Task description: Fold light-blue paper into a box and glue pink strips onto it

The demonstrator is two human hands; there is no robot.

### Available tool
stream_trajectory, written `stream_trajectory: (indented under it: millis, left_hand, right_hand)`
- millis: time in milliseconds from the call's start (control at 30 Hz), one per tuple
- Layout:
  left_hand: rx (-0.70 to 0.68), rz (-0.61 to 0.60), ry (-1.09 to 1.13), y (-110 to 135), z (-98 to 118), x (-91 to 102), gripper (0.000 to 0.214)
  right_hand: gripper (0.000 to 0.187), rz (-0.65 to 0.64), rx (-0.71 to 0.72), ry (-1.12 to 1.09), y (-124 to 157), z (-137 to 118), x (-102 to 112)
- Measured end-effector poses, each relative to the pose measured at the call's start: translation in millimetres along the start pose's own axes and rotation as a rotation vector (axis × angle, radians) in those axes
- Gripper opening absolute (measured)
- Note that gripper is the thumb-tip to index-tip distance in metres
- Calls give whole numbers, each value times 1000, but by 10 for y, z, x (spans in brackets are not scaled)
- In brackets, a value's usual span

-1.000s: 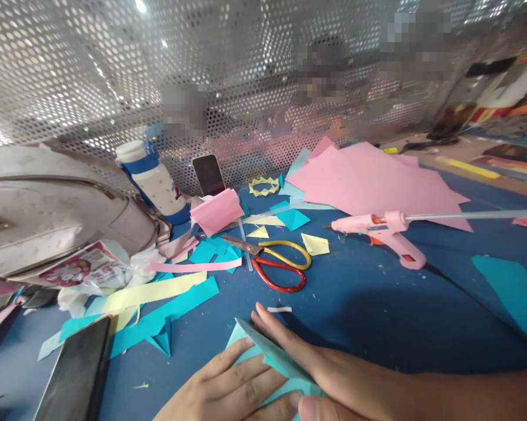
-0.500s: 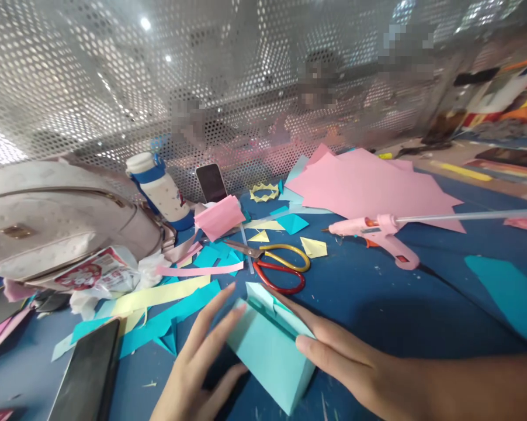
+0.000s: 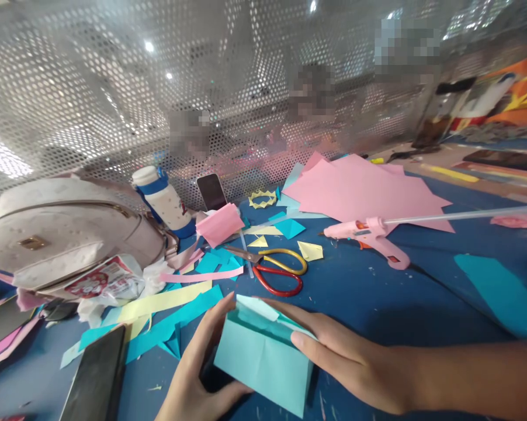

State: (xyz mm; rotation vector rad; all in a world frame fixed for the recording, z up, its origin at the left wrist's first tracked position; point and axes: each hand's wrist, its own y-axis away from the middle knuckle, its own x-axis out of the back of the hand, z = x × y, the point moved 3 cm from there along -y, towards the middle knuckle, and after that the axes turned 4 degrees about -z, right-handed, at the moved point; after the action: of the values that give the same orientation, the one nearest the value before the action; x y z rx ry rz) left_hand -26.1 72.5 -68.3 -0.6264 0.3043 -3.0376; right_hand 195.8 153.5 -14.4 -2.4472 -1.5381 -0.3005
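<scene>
A folded pale turquoise paper box (image 3: 263, 362) sits low in the middle of the head view, its upper side gaping. My left hand (image 3: 197, 368) curves around its left end, with the thumb at the lower edge and the fingers behind. Closed on the right end is my right hand (image 3: 346, 356), one finger pressed on the top rim and others behind the back wall. Just beyond the box lie scissors (image 3: 281, 272) with one yellow and one red handle, blades pointing left. Some fingertips are hidden by the paper.
A pink glue gun (image 3: 373, 234) with its cord lies to the right, before stacked pink paper (image 3: 368, 190). Paper scraps (image 3: 171, 316) and a dark phone (image 3: 94, 374) are at left. Behind them stand a bottle (image 3: 162, 202) and a white backpack (image 3: 62, 228) against a perforated metal panel (image 3: 246, 76).
My left hand has come in against the box's left end, its thumb now at the lower edge. The box has turned slightly and gapes wider. My right hand keeps its grip.
</scene>
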Motion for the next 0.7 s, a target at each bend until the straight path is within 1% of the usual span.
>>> stream_trajectory:
  millis: [67,100,167,233,267,400,467,567,633,700]
  left_hand:
    - [16,-46,106,-31,49,-14,96]
    - [25,-74,167,-53,84,-24,95]
    - [45,-107,248,-94,155,-43,80]
    - [61,-103,270,-113,196,-62,63]
    - [69,-92,270,-109,198,-72,58]
    - [129,-43,270,-48,101,-113,62]
    - [177,-36,287,-32,52,-121,62]
    - [269,-95,367,-48,41,-132,63]
    - [317,-147,438,-71,66,-140,64]
    - [337,-171,506,-93,96,-147,63]
  right_hand:
    - [53,40,18,38,-12,26,14]
    - [54,67,16,52,-18,47,23]
    - [55,115,-9,73,-31,93,40]
    - [56,152,-36,84,-40,131,56]
    - [56,166,-40,86,-43,143,63]
    - [52,205,-10,128,-38,141,88]
    - [50,176,12,151,-29,117,93]
    - [52,81,57,156,-7,72,93]
    - [59,48,98,197,12,46,102]
    - [67,23,167,291,26,20,107]
